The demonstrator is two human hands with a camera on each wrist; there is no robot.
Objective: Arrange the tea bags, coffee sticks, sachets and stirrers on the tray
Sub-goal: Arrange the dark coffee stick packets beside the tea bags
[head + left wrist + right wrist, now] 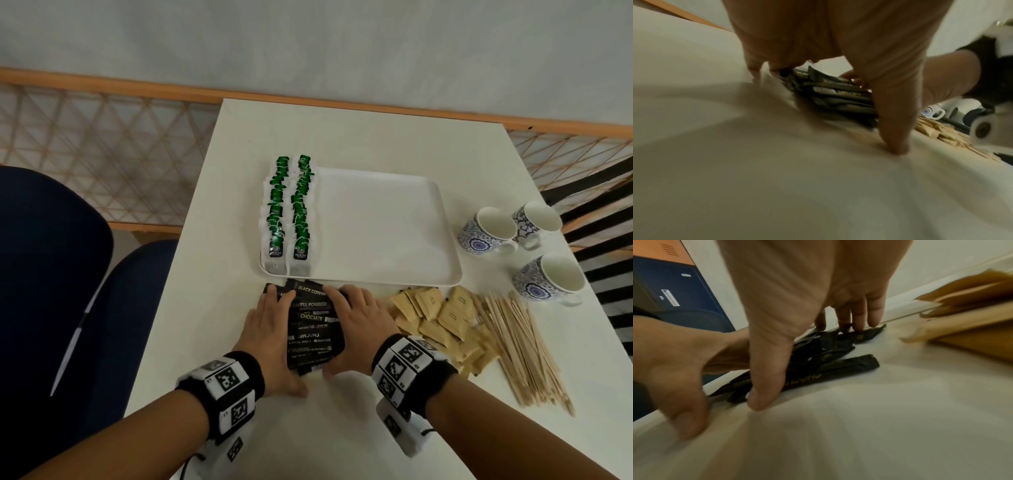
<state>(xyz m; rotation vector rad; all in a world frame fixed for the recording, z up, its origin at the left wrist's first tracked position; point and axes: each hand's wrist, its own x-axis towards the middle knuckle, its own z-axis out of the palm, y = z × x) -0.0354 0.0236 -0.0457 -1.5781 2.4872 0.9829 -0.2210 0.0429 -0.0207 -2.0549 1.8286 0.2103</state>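
You had three patterned blue-and-white cups [489,233] standing together at the white counter's [342,130] right edge, and dark blue chairs [51,257] beside its left.

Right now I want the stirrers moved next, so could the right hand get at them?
Probably yes: the stirrers lie just beside the right hand, only flat sachets between; but it first must leave the coffee sticks.

On the counter [342,137] the tray [394,222] lies toward the far side, with the tea bags [289,212] in two rows along its left edge. Nearer than the tray lie the coffee sticks [313,325], between the left hand [270,329] and right hand [359,325]. Right of them lie the sachets [438,318], then the stirrers [524,346]. Three cups [489,233] stand right of the tray.
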